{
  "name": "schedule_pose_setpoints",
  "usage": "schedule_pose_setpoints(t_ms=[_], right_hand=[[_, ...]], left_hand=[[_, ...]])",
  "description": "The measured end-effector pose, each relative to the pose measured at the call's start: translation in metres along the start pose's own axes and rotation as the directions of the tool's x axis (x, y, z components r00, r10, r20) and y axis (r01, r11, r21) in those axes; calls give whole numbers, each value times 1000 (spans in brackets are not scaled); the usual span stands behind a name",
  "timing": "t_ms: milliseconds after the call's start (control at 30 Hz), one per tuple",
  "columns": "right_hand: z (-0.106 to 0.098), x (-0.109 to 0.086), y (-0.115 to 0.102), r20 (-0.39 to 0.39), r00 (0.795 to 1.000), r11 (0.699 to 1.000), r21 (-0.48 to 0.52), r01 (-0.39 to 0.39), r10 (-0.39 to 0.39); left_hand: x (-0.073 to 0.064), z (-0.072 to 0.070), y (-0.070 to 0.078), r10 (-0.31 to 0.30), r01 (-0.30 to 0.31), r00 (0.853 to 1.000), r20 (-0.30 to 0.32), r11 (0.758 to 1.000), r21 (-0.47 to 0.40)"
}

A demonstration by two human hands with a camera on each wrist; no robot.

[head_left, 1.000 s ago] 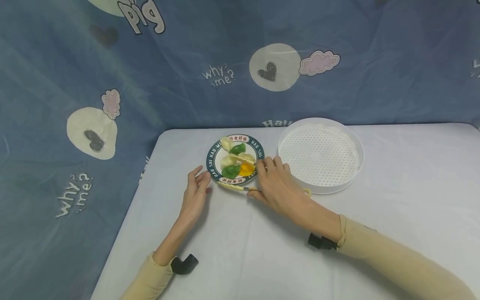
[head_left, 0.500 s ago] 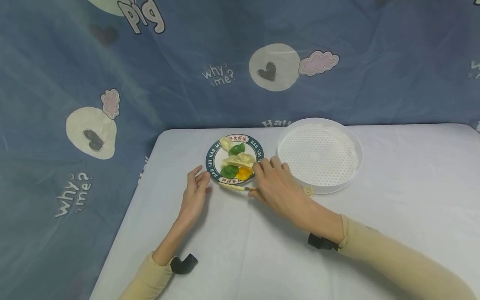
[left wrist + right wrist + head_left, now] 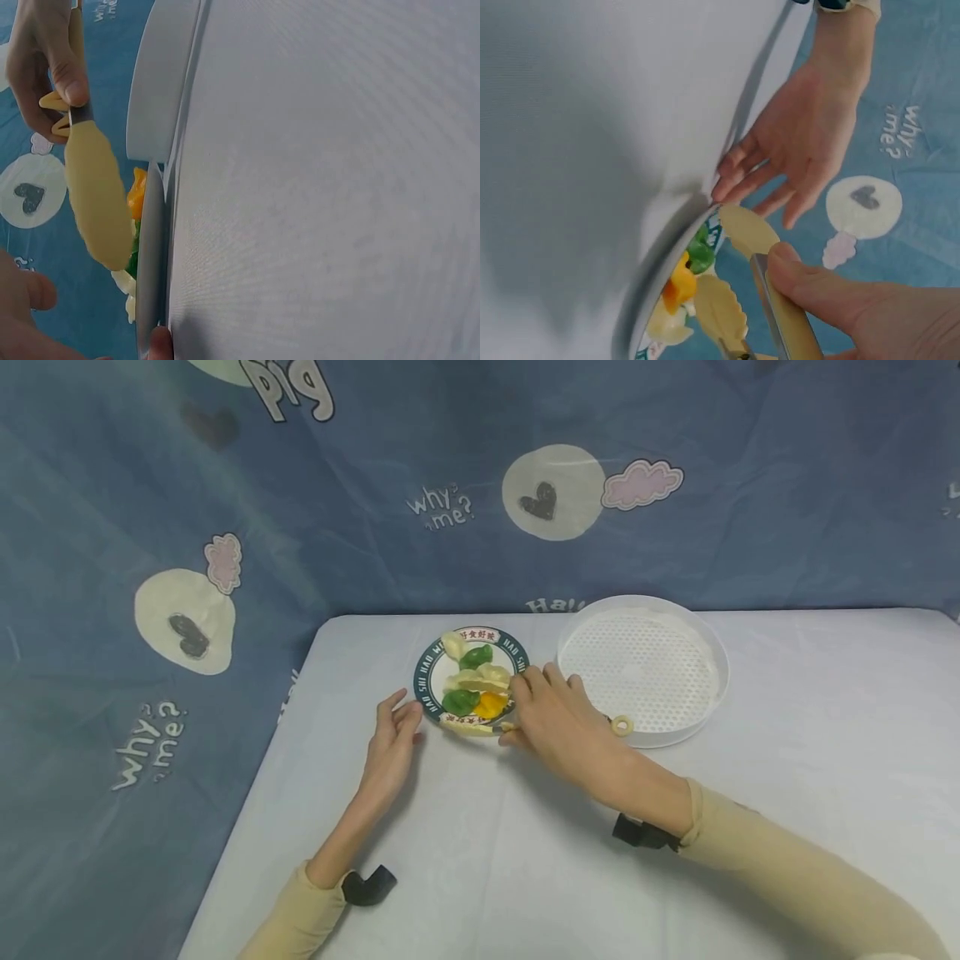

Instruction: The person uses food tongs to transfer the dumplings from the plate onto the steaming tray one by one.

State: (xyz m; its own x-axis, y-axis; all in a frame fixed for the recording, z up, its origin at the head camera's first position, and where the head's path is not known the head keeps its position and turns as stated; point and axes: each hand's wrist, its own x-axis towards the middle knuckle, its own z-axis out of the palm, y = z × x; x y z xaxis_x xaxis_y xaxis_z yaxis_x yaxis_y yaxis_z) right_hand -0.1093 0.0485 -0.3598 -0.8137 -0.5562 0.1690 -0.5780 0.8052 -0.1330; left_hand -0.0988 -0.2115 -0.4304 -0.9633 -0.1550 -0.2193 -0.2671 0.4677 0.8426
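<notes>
My right hand (image 3: 562, 718) grips a pair of tongs (image 3: 784, 315) with cream, scalloped tips. The tips stand apart over the near right part of a round plate (image 3: 422, 681) with a green lettered rim. On the plate lie several dumpling-shaped pieces: a green one (image 3: 461, 702), an orange one (image 3: 491, 704), another green one (image 3: 477, 657) and cream ones (image 3: 453, 646). Beside the plate's left edge is my left hand (image 3: 392, 747), fingers loosely extended, a fingertip right at the rim. It holds nothing. In the left wrist view one broad tong tip (image 3: 97, 195) hides part of the food.
A white round steamer tray (image 3: 637, 672) with a perforated base stands right of the plate, close to my right hand. Both sit near the far edge of a white-covered table (image 3: 570, 877). A blue printed cloth (image 3: 360, 460) hangs behind it.
My right hand has lifted slightly, and the ringed end of the tongs has risen. The tong tips now stand a little closer together. My left hand stays by the plate.
</notes>
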Motion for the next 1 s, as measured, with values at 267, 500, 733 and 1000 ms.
schedule_pose_setpoints(t_ms=[267, 500, 733, 1000], right_hand=[[2, 4, 1, 15, 1000, 1000, 11, -16, 16], [15, 8, -7, -44, 998, 994, -101, 34, -39], [21, 7, -8, -32, 999, 995, -102, 10, -14], [23, 6, -2, -24, 1000, 999, -43, -13, 12]], left_hand=[[0, -2, 2, -3, 3, 1000, -2, 1000, 2], [-2, -1, -1, -11, 11, 1000, -11, 1000, -5], [-1, -1, 0, -2, 2, 1000, -12, 1000, -3], [1, 0, 0, 4, -4, 1000, -2, 1000, -3]])
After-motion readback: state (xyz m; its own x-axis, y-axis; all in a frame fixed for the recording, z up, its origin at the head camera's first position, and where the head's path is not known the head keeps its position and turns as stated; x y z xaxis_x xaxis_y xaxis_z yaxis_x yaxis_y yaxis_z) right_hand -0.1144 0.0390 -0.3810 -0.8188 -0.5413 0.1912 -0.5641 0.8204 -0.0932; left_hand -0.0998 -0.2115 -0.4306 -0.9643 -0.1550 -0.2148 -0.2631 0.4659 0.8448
